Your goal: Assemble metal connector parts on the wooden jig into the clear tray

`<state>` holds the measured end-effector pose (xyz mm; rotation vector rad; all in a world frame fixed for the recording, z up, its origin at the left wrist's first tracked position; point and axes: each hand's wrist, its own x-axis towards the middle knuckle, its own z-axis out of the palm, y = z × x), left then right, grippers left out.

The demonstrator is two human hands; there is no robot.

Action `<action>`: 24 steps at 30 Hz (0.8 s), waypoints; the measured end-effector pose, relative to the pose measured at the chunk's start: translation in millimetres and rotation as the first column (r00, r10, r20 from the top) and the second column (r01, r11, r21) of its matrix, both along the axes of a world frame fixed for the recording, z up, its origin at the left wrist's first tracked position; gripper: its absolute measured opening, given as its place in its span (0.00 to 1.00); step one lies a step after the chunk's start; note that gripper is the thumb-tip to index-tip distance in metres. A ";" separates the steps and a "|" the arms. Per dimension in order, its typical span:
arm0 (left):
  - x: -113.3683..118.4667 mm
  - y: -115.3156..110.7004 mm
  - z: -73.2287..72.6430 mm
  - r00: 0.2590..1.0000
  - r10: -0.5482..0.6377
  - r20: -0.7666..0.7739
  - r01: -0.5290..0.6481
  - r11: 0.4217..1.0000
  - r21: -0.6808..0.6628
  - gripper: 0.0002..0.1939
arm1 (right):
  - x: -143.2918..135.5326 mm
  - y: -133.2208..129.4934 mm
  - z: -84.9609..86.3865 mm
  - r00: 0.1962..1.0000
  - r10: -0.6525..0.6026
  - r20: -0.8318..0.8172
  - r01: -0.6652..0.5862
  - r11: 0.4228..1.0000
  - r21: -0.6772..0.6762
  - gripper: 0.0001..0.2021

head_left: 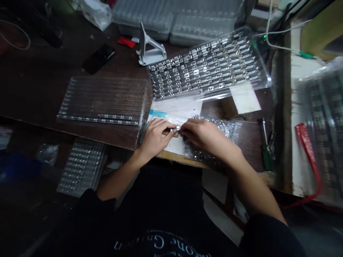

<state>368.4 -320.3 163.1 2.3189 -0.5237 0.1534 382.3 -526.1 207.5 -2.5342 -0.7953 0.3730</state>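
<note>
Between thumb and forefinger, my left hand (157, 137) pinches a small metal connector (174, 129) over a white board (177, 145). My right hand (199, 132) is closed at the connector's right end; whatever its fingertips hold is too small to make out. Beneath and beside my right hand lies a pile of small shiny metal parts (226, 128). A clear ribbed tray (107, 94) to the left has connectors along its near rows. Behind my hands, a second clear tray (206, 67) is filled with rows of metal connectors.
A black phone (99, 58) and a grey stand (151, 51) lie further back, before stacked clear trays (144, 18). On the right are a green-handled screwdriver (266, 153) and a red strap (308, 153). Another filled tray (80, 167) sits below the table's left edge.
</note>
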 end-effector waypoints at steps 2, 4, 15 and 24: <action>0.7 0.6 0.0 1.000 -0.016 0.003 0.016 1.000 0.012 0.03 | 2.0 -4.9 0.3 0.998 -0.065 0.006 0.065 0.995 0.077 0.09; 1.1 0.6 -0.2 1.000 -0.013 0.004 0.013 1.000 0.007 0.04 | 3.8 -8.1 -1.2 0.991 -0.127 0.032 0.123 0.985 0.120 0.10; 3.1 34.7 11.0 0.960 0.264 0.095 -0.238 0.945 -0.226 0.08 | -2.2 25.7 -22.6 0.995 -0.070 0.065 0.059 0.985 0.164 0.12; 37.0 127.5 27.8 0.955 0.291 0.057 -0.291 0.957 -0.011 0.07 | -10.0 36.1 -14.3 0.971 0.147 0.190 -0.127 0.985 -0.114 0.12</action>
